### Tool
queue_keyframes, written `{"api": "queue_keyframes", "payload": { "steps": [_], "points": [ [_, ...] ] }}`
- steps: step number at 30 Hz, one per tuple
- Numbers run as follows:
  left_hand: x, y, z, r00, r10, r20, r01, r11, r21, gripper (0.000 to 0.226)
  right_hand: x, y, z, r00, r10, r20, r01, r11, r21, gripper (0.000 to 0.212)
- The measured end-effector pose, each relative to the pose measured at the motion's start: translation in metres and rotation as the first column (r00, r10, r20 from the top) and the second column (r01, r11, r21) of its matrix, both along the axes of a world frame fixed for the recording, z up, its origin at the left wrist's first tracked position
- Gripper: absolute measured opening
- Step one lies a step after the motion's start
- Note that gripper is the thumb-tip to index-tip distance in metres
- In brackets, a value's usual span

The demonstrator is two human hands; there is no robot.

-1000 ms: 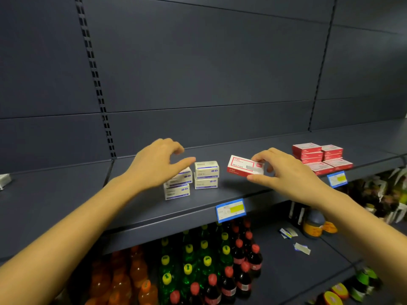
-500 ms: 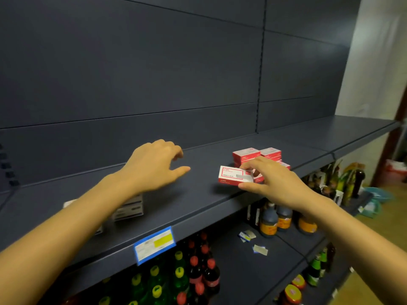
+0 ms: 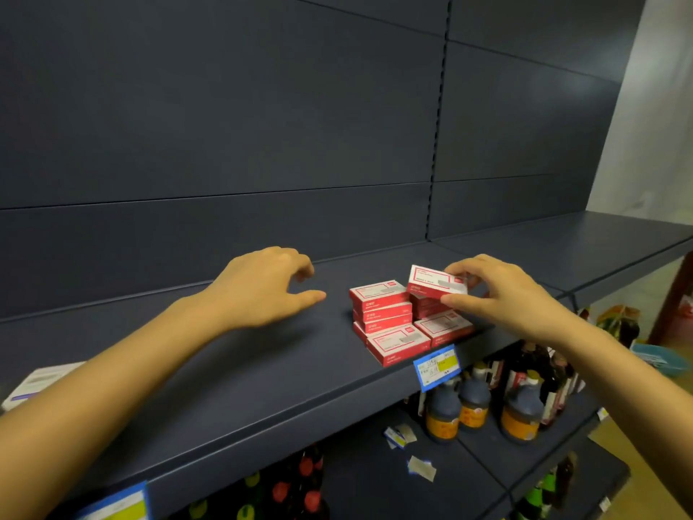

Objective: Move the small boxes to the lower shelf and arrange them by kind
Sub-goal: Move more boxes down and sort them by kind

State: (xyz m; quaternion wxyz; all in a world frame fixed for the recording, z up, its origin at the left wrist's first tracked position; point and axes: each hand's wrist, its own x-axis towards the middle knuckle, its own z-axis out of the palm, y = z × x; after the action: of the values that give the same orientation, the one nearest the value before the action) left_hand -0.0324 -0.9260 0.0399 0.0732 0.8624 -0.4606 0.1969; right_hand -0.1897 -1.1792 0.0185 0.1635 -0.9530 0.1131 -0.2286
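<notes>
Hidden: a white box (image 3: 41, 380) at the shelf's left end is cut off by the left forearm, and the print on every carton is too blurred to read.
Materials: the shelf (image 3: 262, 369) is smooth dark-blue metal. The stacked red boxes (image 3: 378, 305) are flat cardboard (near the front edge, above a blue price tag (image 3: 437, 365)).
Held red box (image 3: 435, 281): tilted over the rear pile, pinched between the thumb and fingers of the right hand (image 3: 502, 294).
Left hand (image 3: 262, 290): hovers left of the piles, fingers loose, holding nothing.

Dark sauce bottles with orange labels (image 3: 474, 405) stand at 5 o'clock beneath a blue-and-yellow price tag (image 3: 437, 365), with loose paper slips (image 3: 422, 469) near them, red-capped soda bottles (image 3: 296, 489) at 6 o'clock and a blue basket (image 3: 660, 362) at 4 o'clock.
</notes>
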Motion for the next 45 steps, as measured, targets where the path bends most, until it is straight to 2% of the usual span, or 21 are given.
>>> {"api": "queue_keyframes", "payload": {
  "steps": [7,16,21,28,35,41,45],
  "points": [
    [-0.003,-0.015,-0.004,0.994,0.106,-0.01,-0.106,0.994,0.001,0.04,0.021,-0.043,0.004,0.974,0.201,-0.103,-0.201,0.979,0.012,0.037],
    [-0.03,-0.017,-0.009,0.946,0.321,-0.035,-0.322,0.947,-0.006,0.04,0.043,-0.068,0.01,0.866,0.387,-0.316,-0.43,0.9,-0.076,0.045],
    [-0.053,-0.006,-0.011,0.895,0.444,-0.043,-0.445,0.894,-0.042,0.04,0.051,-0.061,0.027,0.819,0.511,-0.261,-0.56,0.812,-0.166,0.05],
    [-0.096,0.034,-0.019,0.781,0.621,-0.061,-0.624,0.778,-0.072,0.036,0.06,0.012,0.037,0.666,0.727,-0.166,-0.739,0.615,-0.273,0.044],
    [-0.151,0.101,-0.029,0.636,0.768,-0.078,-0.771,0.628,-0.106,0.035,0.068,0.105,0.026,0.482,0.837,-0.261,-0.861,0.397,-0.318,0.044],
    [-0.186,0.175,-0.031,0.53,0.841,-0.104,-0.847,0.522,-0.097,0.036,0.071,0.185,0.02,0.39,0.878,-0.278,-0.901,0.302,-0.31,0.044],
    [-0.2,0.235,-0.031,0.478,0.869,-0.128,-0.878,0.47,-0.091,0.039,0.074,0.248,0.02,0.355,0.904,-0.237,-0.913,0.28,-0.297,0.041]
  ]
}}
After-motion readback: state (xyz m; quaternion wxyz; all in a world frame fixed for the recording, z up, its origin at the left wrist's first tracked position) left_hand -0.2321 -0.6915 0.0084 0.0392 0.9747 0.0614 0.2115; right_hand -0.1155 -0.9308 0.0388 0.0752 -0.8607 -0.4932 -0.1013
